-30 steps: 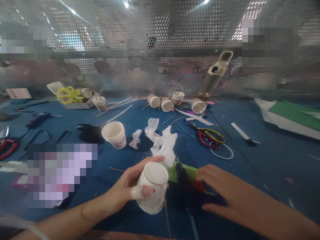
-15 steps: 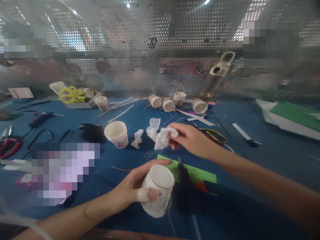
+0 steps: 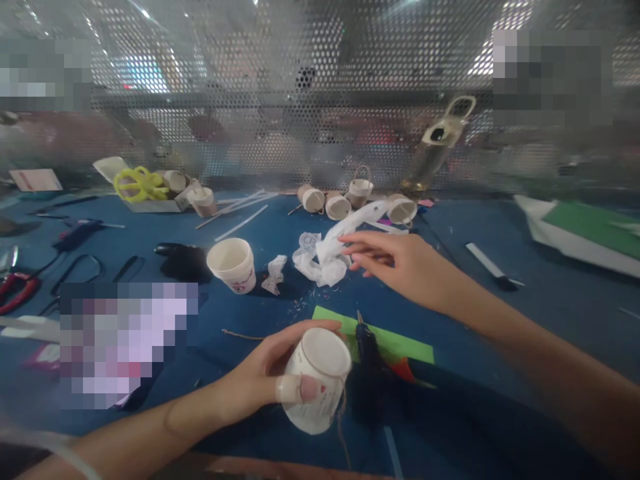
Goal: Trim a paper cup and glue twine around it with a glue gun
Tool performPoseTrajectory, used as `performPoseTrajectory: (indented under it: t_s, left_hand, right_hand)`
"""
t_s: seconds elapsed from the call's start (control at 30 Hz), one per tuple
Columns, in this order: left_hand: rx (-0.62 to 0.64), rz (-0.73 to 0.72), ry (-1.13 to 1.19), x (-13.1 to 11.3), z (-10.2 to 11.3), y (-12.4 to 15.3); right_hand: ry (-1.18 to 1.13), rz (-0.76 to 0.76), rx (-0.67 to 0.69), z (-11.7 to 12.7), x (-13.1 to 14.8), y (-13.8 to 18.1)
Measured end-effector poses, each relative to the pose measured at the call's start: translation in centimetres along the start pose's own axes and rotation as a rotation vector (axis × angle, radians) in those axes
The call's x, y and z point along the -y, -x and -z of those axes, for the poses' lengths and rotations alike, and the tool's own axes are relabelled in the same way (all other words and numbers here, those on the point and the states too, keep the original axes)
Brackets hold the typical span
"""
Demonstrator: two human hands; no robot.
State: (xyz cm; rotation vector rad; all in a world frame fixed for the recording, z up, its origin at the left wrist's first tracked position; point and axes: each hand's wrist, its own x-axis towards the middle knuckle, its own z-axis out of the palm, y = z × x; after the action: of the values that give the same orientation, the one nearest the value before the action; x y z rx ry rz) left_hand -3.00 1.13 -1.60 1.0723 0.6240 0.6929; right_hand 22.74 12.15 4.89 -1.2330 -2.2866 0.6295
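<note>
My left hand [image 3: 270, 380] is closed round a white paper cup [image 3: 320, 380], held tilted near the table's front edge; a thin brown string hangs from the cup. My right hand [image 3: 395, 263] reaches over the middle of the blue table and pinches a strip of white lace ribbon [image 3: 333, 250], lifting one end off a small crumpled heap. A black glue gun [image 3: 367, 343] lies on a green paper strip [image 3: 395, 340] just right of the cup. A second white cup [image 3: 233, 263] stands upright to the left of the lace.
Several small cups with handles [image 3: 340, 203] lie at the back by a perforated metal screen. Yellow scissors [image 3: 137, 183] rest on a box at back left, red pliers [image 3: 15, 290] at far left. A bottle [image 3: 433, 153] leans at the back; green and white sheets [image 3: 585, 230] lie at right.
My right hand left the glue gun, reached forward and took hold of the white lace, now drawing it up and away from me. The left hand kept the cup nearly still.
</note>
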Motion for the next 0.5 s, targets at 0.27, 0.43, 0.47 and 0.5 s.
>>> performPoseTrajectory:
  t_s: [0.27, 0.43, 0.47, 0.5]
  left_hand:
    - [-0.031, -0.011, 0.093, 0.4, 0.0, 0.0]
    - [-0.028, -0.049, 0.086, 0.7, 0.1, -0.1]
    - [-0.030, -0.065, 0.085, 0.8, 0.1, -0.1]
    - [-0.029, -0.083, 0.087, 0.9, 0.1, -0.1]
  right_hand:
    - [0.222, -0.077, 0.223, 0.3, -1.2, 6.6]
    - [-0.004, -0.067, 0.355, -1.4, 0.8, 11.0]
    - [-0.061, -0.052, 0.378, -2.0, 1.6, 11.4]
    - [-0.105, -0.053, 0.414, -2.5, 2.4, 11.7]
